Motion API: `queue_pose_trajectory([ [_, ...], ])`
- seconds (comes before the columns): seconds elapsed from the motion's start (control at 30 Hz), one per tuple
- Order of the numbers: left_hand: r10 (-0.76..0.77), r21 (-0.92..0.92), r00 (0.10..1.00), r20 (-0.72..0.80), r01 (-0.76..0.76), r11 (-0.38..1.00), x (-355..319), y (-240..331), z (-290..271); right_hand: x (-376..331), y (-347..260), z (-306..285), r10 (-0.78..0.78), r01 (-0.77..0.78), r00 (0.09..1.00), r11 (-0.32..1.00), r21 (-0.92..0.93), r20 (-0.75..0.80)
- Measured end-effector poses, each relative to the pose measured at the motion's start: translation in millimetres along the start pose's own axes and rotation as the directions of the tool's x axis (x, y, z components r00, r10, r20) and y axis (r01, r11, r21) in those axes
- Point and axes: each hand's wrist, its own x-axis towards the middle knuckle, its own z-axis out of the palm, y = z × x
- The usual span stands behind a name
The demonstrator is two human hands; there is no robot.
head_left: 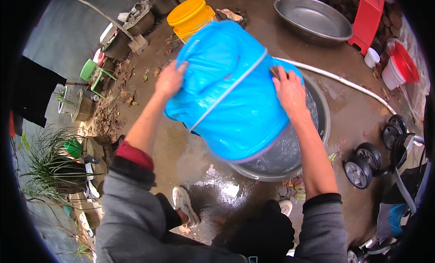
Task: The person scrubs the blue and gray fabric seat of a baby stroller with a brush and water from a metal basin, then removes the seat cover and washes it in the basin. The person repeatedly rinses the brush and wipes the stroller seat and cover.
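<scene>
A large, bright blue fabric cover (240,113) with a pale grey piping line across it is held up in front of me. It looks wet and is slightly blurred. My left hand (171,79) is closed on its left edge. Over its right side, my right hand (290,92) rests with bent fingers. A small dark brown brush-like thing (274,72) shows at those fingertips; its kind is unclear. Beneath the cover stands a round grey tub (323,122) of water, partly hidden by the fabric.
A white hose (337,76) runs past the tub's far side. Farther back are a yellow bucket (188,11), a metal basin (312,18) and a red washboard (368,21). Black wheels (358,171) of a stroller-like frame stand at right, potted plants (50,161) at left. The ground is wet.
</scene>
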Motion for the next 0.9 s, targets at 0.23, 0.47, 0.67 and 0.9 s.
queue_pose_trajectory([
  [0.23,0.027,0.055,0.994,0.107,-0.034,0.998,5,35,33,-109,-23,22,-0.432,0.433,0.902,0.899,0.071,-0.032],
  [0.47,0.034,-0.436,0.923,0.384,0.149,0.887,-8,10,9,-76,54,47,0.068,-0.020,0.975,0.975,0.221,-0.210],
  [0.67,-0.007,-0.614,0.874,0.486,0.347,0.709,-23,17,13,-142,119,136,0.751,-0.778,0.549,0.298,0.553,0.368],
  [0.9,-0.077,-0.643,0.899,0.431,0.366,0.673,-30,27,22,-130,76,62,0.475,-0.080,0.869,-0.144,0.986,0.140],
])
